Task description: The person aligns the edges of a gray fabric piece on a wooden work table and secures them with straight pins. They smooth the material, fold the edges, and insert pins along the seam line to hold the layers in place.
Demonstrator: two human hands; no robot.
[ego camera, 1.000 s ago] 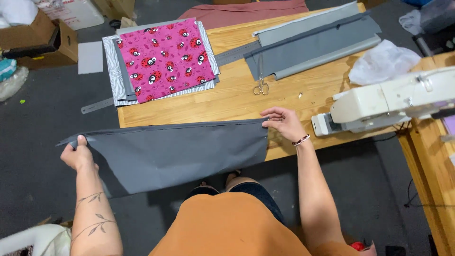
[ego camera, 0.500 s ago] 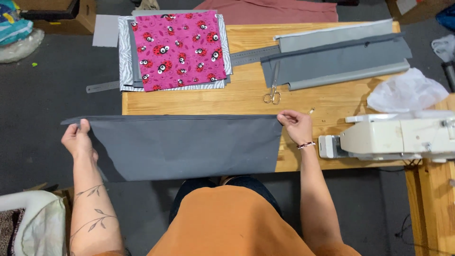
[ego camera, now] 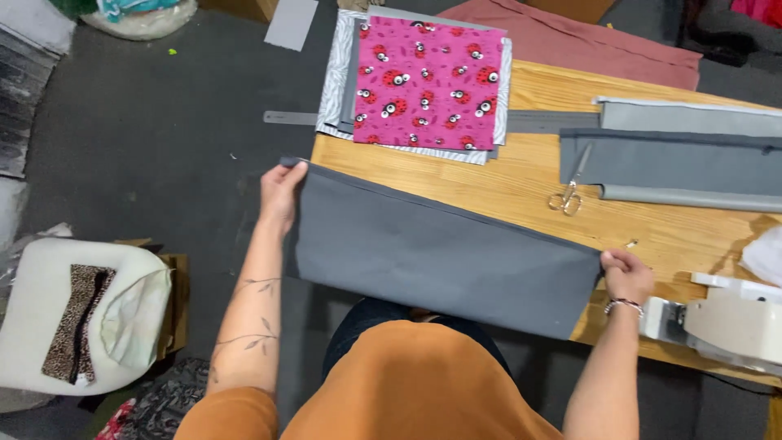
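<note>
I hold a long grey fabric panel (ego camera: 432, 248) stretched flat between both hands over the near edge of the wooden table (ego camera: 521, 183). My left hand (ego camera: 283, 194) pinches its left end, just off the table's left corner. My right hand (ego camera: 627, 275) grips its right end on the tabletop. The panel's lower part hangs over my lap.
A pink ladybird-print fabric (ego camera: 428, 81) lies on a stack of grey and striped pieces at the back left, over a metal ruler (ego camera: 289, 117). Scissors (ego camera: 568, 195) and folded grey panels (ego camera: 676, 159) lie to the right. A white sewing machine (ego camera: 725, 322) stands at the right edge.
The grey panel has been pulled taut and lowered closer to me; my left hand now sits nearer the table's corner, and my view has swung left.
</note>
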